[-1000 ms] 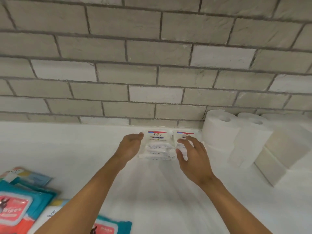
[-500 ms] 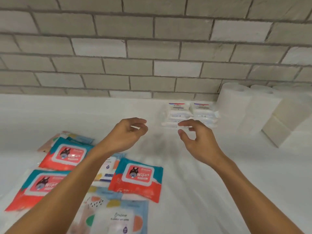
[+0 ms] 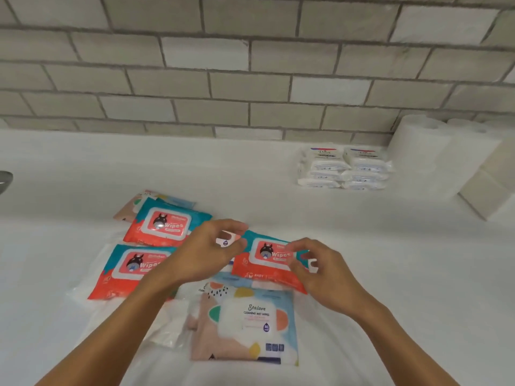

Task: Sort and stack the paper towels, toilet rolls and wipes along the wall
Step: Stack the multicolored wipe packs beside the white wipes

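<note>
Three red-and-teal wipes packs lie flat on the white counter: one at the back left (image 3: pixel 167 222), one at the front left (image 3: pixel 133 267), one in the middle (image 3: pixel 264 254). A pastel Stalove wipes pack (image 3: pixel 250 321) lies nearest me. My left hand (image 3: pixel 206 252) hovers between the packs with loosely curled fingers and holds nothing. My right hand (image 3: pixel 320 274) is over the right end of the middle pack, fingertips at its edge, with no clear grip. White Dove packs (image 3: pixel 342 168) stand in two stacks by the wall, next to white paper rolls (image 3: pixel 418 146).
A grey brick wall (image 3: pixel 250 87) runs along the back of the counter (image 3: pixel 390 274). Beige paper blocks (image 3: pixel 487 188) sit at the far right beside the rolls. Another pastel pack (image 3: pixel 128 210) peeks out under the back red pack. A metal part (image 3: pixel 4 179) shows at the left edge.
Both hands left the Dove stacks at the wall and drew back toward me to the coloured wipes packs. The view tilted down and left.
</note>
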